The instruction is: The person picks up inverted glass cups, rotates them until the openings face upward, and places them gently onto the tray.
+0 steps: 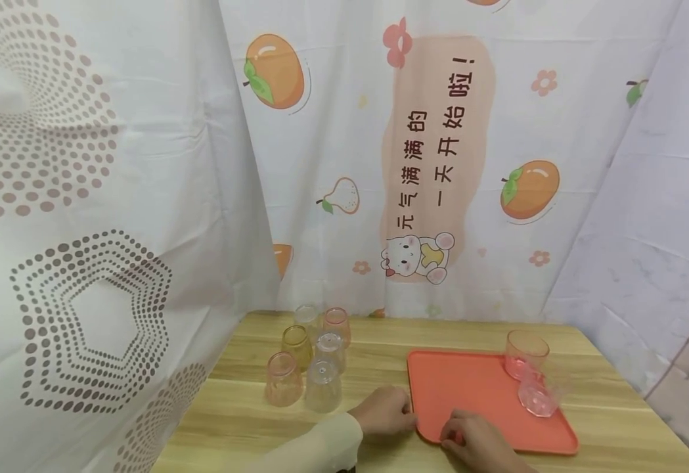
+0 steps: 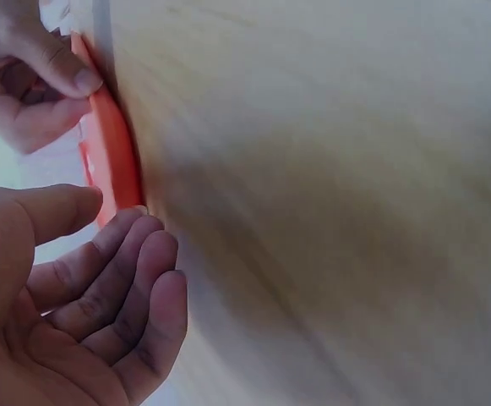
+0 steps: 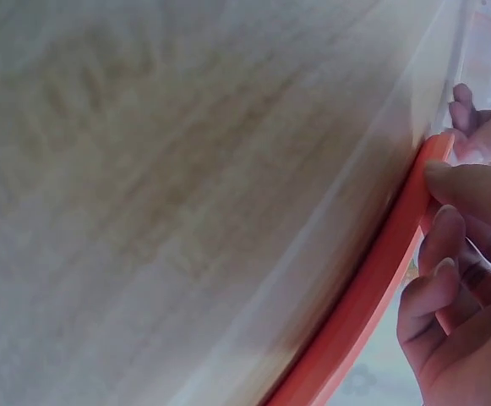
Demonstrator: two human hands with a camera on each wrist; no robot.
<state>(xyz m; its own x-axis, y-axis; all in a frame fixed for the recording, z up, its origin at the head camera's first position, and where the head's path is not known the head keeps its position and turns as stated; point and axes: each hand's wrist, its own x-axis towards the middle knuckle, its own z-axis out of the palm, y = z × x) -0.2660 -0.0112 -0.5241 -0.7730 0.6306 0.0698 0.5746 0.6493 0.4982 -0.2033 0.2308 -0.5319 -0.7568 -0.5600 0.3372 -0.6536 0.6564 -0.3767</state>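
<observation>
A red tray (image 1: 468, 387) lies on the wooden table in front of me. My left hand (image 1: 384, 410) is at its near left corner, with thumb and fingertips on either side of the rim in the left wrist view. The right hand (image 1: 479, 441) pinches the near rim a little further right; its thumb (image 3: 444, 176) presses on the red edge in the right wrist view. On the tray's right side, a pink transparent cup (image 1: 526, 351) stands at the back. A pale pink clear cup (image 1: 538, 397) lies tipped over in front of it.
Left of the tray stand several transparent cups, among them a pink cup (image 1: 284, 380), a clear cup (image 1: 323, 387) and an amber cup (image 1: 297, 345). A printed white curtain (image 1: 332, 131) hangs behind the table (image 1: 374, 355), with more cloth at both sides.
</observation>
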